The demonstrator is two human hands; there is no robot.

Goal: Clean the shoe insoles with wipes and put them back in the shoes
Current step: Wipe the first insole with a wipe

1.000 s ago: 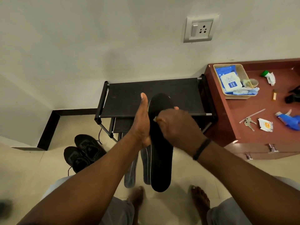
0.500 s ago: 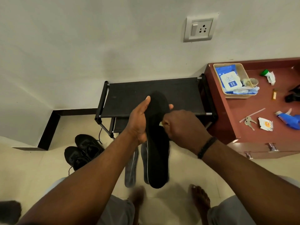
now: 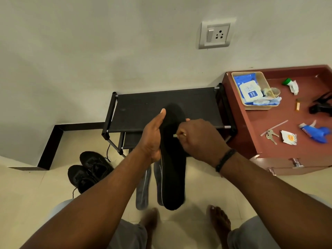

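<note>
insole held upright over the floor, both hands on it
left hand (image 3: 152, 139) grips the insole (image 3: 173, 159) at its left edge, thumb up; right hand (image 3: 199, 139) pinches a wipe (image 3: 175, 135) against its face.

Matt black insole (image 3: 173, 164); glossy red-brown cabinet top (image 3: 287, 151).

Pale wall (image 3: 89, 42), cream tile floor (image 3: 27, 194), black rack (image 3: 161, 103), red-brown cabinet (image 3: 269, 141).

"mee mee" on the wipes pack (image 3: 250, 92) lid
</note>
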